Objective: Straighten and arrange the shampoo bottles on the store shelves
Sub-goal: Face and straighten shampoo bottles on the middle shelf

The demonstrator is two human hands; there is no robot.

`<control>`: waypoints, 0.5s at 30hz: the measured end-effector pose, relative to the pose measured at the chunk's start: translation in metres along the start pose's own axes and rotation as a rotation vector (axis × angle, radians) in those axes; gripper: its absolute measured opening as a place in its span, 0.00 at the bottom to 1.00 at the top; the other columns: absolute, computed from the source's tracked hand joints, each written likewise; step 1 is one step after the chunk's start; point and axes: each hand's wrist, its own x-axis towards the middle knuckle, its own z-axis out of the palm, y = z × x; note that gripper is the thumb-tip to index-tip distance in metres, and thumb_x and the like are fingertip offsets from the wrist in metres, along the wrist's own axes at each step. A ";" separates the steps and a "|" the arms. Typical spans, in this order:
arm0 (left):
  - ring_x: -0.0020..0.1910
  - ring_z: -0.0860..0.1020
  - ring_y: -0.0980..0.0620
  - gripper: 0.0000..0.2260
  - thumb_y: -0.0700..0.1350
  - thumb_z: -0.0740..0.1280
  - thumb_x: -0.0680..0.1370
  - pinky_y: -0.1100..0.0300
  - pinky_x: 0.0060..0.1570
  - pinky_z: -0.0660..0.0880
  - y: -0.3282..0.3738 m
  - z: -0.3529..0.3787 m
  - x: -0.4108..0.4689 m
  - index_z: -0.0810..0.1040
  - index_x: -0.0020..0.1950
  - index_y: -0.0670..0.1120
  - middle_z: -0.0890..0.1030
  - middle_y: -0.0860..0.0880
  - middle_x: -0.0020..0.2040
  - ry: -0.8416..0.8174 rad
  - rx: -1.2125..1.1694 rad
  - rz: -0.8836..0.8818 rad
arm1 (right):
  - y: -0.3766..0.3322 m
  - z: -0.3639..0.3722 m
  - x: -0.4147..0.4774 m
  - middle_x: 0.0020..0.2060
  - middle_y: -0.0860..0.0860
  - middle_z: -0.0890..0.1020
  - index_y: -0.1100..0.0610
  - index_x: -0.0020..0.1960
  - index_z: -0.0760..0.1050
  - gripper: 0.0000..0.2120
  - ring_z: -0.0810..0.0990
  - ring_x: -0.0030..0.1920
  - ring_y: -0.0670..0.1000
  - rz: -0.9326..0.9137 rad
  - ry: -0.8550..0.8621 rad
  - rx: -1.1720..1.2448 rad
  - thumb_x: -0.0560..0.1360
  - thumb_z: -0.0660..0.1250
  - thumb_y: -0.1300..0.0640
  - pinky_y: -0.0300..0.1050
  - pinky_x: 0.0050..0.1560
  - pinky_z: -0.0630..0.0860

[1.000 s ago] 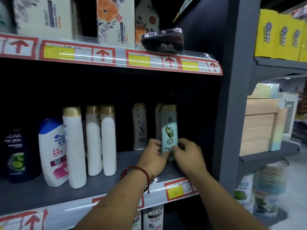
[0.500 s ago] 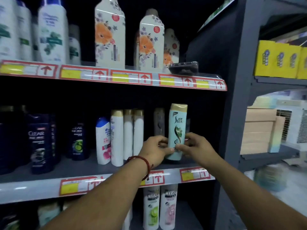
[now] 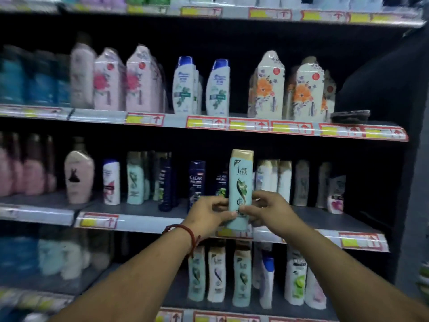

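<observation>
Shampoo bottle (image 3: 240, 182), pale green, stands upright between our left hand (image 3: 210, 213) and right hand (image 3: 270, 211), both gripping its lower half. Our fingers hide its lower label; neighbouring bottles blur.

Pale teal gold-capped shampoo bottle (image 3: 240, 182) stands upright, label forward, before the middle shelf (image 3: 139, 220)
</observation>
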 end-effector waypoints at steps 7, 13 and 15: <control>0.52 0.84 0.49 0.12 0.40 0.75 0.74 0.51 0.56 0.80 -0.029 -0.117 -0.045 0.84 0.57 0.44 0.86 0.47 0.51 0.111 0.019 -0.050 | -0.039 0.122 0.028 0.43 0.56 0.85 0.56 0.58 0.79 0.12 0.85 0.43 0.59 -0.058 -0.113 0.036 0.75 0.74 0.57 0.56 0.42 0.83; 0.50 0.84 0.53 0.12 0.38 0.76 0.73 0.52 0.55 0.81 -0.067 -0.183 -0.046 0.85 0.55 0.47 0.87 0.51 0.49 0.272 0.054 -0.050 | -0.054 0.204 0.064 0.41 0.53 0.84 0.53 0.57 0.78 0.12 0.84 0.41 0.53 -0.074 -0.144 0.041 0.75 0.74 0.56 0.48 0.41 0.83; 0.51 0.84 0.55 0.12 0.39 0.75 0.73 0.57 0.55 0.80 -0.076 -0.197 -0.039 0.85 0.55 0.50 0.86 0.55 0.49 0.288 0.075 -0.037 | -0.055 0.222 0.078 0.43 0.50 0.84 0.53 0.59 0.78 0.13 0.84 0.42 0.48 -0.087 -0.134 0.035 0.75 0.73 0.56 0.41 0.41 0.81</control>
